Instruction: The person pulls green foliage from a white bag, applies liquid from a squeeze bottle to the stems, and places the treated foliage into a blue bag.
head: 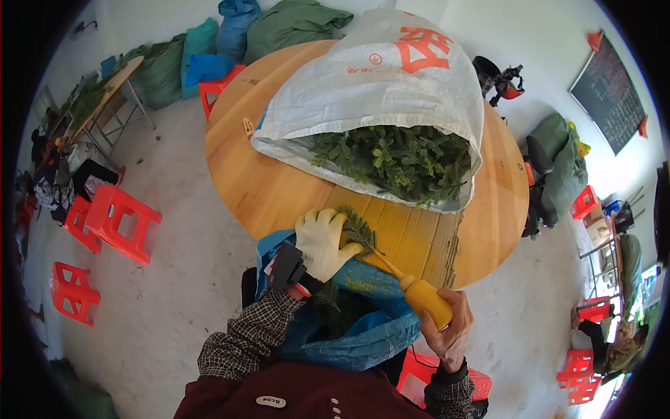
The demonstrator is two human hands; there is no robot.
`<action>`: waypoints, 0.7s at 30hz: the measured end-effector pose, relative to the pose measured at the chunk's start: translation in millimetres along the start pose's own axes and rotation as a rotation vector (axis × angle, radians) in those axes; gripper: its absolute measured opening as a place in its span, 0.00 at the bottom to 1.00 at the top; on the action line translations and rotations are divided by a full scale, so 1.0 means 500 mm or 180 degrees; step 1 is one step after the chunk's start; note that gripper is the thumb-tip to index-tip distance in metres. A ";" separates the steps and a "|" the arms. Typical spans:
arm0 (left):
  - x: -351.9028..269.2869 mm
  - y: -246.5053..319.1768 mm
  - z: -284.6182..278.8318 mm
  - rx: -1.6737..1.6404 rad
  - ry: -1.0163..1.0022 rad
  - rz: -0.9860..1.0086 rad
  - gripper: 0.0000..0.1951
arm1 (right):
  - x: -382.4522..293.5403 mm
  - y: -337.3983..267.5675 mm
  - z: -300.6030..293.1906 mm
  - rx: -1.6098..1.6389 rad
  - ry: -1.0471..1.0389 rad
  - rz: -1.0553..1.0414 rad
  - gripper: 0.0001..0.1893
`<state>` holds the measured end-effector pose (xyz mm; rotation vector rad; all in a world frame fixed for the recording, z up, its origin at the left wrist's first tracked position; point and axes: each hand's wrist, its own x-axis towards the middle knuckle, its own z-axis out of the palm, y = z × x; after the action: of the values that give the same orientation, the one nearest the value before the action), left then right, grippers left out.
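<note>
My left hand (320, 246), in a pale knit glove, is spread over the near edge of the table, fingers and thumb apart. Close beside its index finger lies a green conifer-like sprig (359, 226); whether the fingertip presses on it is hard to see. My bare right hand (449, 327) grips a yellow squeeze bottle (426, 302) tilted toward the sprig. Its long thin nozzle reaches the sprig's stem end. Under both is a yellow-stained cardboard sheet (413, 235). Below my hands, an open blue bag (366, 348) holds more green sprigs (343, 311).
A white woven sack (366, 99) full of green sprigs (403, 160) lies open-mouthed on the round wooden table (235, 173). Red plastic stools (123, 222) stand at the left. Stuffed green sacks (293, 26) line the wall. Other people (620, 345) sit at both sides.
</note>
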<state>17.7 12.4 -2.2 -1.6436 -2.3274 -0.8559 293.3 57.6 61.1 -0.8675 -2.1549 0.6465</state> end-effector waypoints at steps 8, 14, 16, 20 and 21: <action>0.001 0.001 0.001 -0.0024 -0.0024 0.0005 0.30 | -0.027 0.020 -0.028 0.0016 0.0010 0.0210 0.20; 0.000 -0.019 -0.003 -0.0244 0.0087 0.0174 0.20 | -0.046 0.012 -0.065 0.0091 0.0118 0.0518 0.18; 0.003 -0.023 -0.013 -0.0320 0.0157 0.0292 0.17 | -0.046 0.009 -0.078 0.0090 0.0279 0.0586 0.17; -0.012 -0.018 -0.063 -0.0705 -0.0133 0.0891 0.12 | -0.033 0.016 -0.079 0.0129 0.0595 0.0473 0.17; -0.019 -0.019 -0.068 -0.1038 -0.0377 0.1048 0.11 | -0.026 0.020 -0.076 0.0124 0.0637 0.0438 0.17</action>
<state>6.5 -15.7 18.4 -2.1846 -1.9763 -1.1316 332.8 61.4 72.5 -1.0214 -1.9110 0.6390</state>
